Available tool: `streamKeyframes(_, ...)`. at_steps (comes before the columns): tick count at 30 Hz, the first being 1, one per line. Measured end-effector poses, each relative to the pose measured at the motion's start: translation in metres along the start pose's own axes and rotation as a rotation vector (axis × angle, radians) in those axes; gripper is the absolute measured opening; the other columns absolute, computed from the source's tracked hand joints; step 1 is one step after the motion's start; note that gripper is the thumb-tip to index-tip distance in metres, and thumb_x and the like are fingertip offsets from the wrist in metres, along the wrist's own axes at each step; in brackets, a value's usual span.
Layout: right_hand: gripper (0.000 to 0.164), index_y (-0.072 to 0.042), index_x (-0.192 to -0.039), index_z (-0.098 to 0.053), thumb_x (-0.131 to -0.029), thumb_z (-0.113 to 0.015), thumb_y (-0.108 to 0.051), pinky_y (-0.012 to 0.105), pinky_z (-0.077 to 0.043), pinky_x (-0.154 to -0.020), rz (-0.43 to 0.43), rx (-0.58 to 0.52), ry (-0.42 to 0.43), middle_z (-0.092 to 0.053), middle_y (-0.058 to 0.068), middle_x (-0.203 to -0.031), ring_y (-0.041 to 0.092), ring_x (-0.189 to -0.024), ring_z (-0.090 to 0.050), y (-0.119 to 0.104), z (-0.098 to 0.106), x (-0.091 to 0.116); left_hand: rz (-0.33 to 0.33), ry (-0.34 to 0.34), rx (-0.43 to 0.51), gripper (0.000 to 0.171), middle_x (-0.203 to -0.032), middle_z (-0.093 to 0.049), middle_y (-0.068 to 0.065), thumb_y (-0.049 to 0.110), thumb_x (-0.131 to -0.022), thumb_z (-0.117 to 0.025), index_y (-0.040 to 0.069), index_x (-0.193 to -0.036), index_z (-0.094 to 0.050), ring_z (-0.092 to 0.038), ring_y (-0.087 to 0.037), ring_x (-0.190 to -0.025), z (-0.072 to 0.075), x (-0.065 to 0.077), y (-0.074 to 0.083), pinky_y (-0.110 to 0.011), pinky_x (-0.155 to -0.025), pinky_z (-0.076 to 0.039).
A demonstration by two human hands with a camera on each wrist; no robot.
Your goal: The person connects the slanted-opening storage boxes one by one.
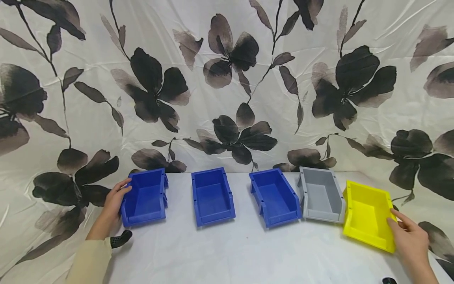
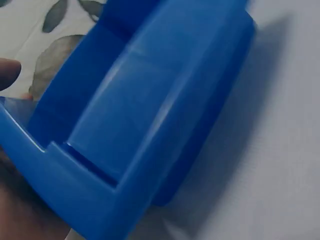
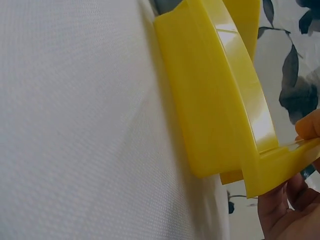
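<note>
At the left end of a row of storage bins, my left hand (image 1: 113, 203) grips the left side wall of a blue bin (image 1: 147, 197). The left wrist view has this blue bin (image 2: 135, 105) close up, with part of the hand behind its side wall. At the right end, my right hand (image 1: 413, 236) pinches the right side wall of a yellow bin (image 1: 369, 213). In the right wrist view the yellow bin (image 3: 210, 100) appears side-on, its wall between the thumb and the fingers (image 3: 297, 192).
Between the held bins stand a second blue bin (image 1: 213, 197), a third blue bin (image 1: 276, 197) and a grey bin (image 1: 322, 195), which is close beside the yellow one. All are on a white-covered table (image 1: 244, 256). Behind hangs a floral cloth (image 1: 283, 98).
</note>
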State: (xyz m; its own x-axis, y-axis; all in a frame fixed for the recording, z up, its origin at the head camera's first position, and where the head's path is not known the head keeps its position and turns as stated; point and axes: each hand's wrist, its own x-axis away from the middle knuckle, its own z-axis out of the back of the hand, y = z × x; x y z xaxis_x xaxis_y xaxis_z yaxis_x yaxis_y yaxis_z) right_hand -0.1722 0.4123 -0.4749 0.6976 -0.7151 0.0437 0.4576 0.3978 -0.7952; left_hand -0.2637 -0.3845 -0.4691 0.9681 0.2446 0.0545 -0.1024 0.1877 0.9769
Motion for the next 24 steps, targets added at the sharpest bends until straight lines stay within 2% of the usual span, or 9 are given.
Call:
streamKeyframes(5,0.049,-0.011,-0.146,-0.041,-0.100,-0.048,-0.027,0.015,-0.036,-0.053,0.001,-0.015,-0.020,-0.044,0.016,-0.111,0.029,-0.096,-0.037,-0.001,0.001,-0.001,0.088,-0.040,0.112,0.054,-0.161,-0.009,-0.010,0.029,-0.100,-0.051,0.030,-0.151,-0.034,-0.018,-0.035,-0.141,0.004,-0.005,-0.006,-0.044,-0.106,-0.026)
streamKeyframes(8,0.049,-0.011,-0.146,-0.041,-0.100,-0.048,-0.026,0.016,-0.037,-0.052,-0.004,-0.015,-0.024,-0.044,0.015,-0.110,0.029,-0.095,-0.037,-0.001,0.000,-0.001,0.130,-0.057,0.169,0.058,-0.162,-0.003,-0.007,0.021,-0.099,-0.049,0.038,-0.151,-0.030,-0.014,-0.037,-0.142,0.004,-0.007,-0.010,-0.049,-0.107,-0.023)
streamKeyframes(11,0.049,-0.011,-0.147,-0.041,-0.100,-0.048,-0.026,0.017,-0.037,-0.052,-0.001,-0.017,-0.028,-0.044,0.016,-0.111,0.028,-0.094,-0.038,-0.001,0.000,-0.001,0.137,-0.066,0.202,0.067,-0.162,0.004,-0.005,0.012,-0.096,-0.047,0.042,-0.152,-0.025,-0.007,-0.039,-0.143,0.002,-0.008,-0.011,-0.055,-0.109,-0.016)
streamKeyframes(16,0.050,-0.011,-0.147,-0.040,-0.101,-0.048,-0.027,0.017,-0.037,-0.053,-0.003,-0.035,-0.030,-0.043,0.014,-0.109,0.026,-0.093,-0.038,-0.003,0.003,-0.002,0.096,-0.012,0.202,0.074,-0.162,-0.005,-0.003,0.000,-0.089,-0.045,0.034,-0.153,-0.028,-0.012,-0.035,-0.142,-0.005,-0.011,-0.009,-0.052,-0.108,-0.017)
streamKeyframes(19,0.049,-0.011,-0.147,-0.040,-0.101,-0.048,-0.025,0.017,-0.037,-0.053,-0.012,-0.035,-0.024,-0.043,0.014,-0.108,0.026,-0.093,-0.037,-0.002,0.002,-0.002,0.082,0.052,0.187,0.075,-0.161,-0.015,-0.002,-0.004,-0.085,-0.045,0.026,-0.153,-0.033,-0.014,-0.029,-0.144,-0.008,-0.012,-0.008,-0.049,-0.111,-0.014)
streamKeyframes(24,0.049,-0.011,-0.147,-0.040,-0.101,-0.048,-0.024,0.015,-0.036,-0.054,-0.013,-0.051,-0.027,-0.042,0.015,-0.108,0.026,-0.093,-0.037,-0.003,0.000,0.000,0.077,0.119,0.163,0.077,-0.158,-0.022,-0.002,-0.006,-0.080,-0.046,0.023,-0.151,-0.038,-0.016,-0.025,-0.145,-0.009,-0.014,-0.004,-0.047,-0.112,-0.011)
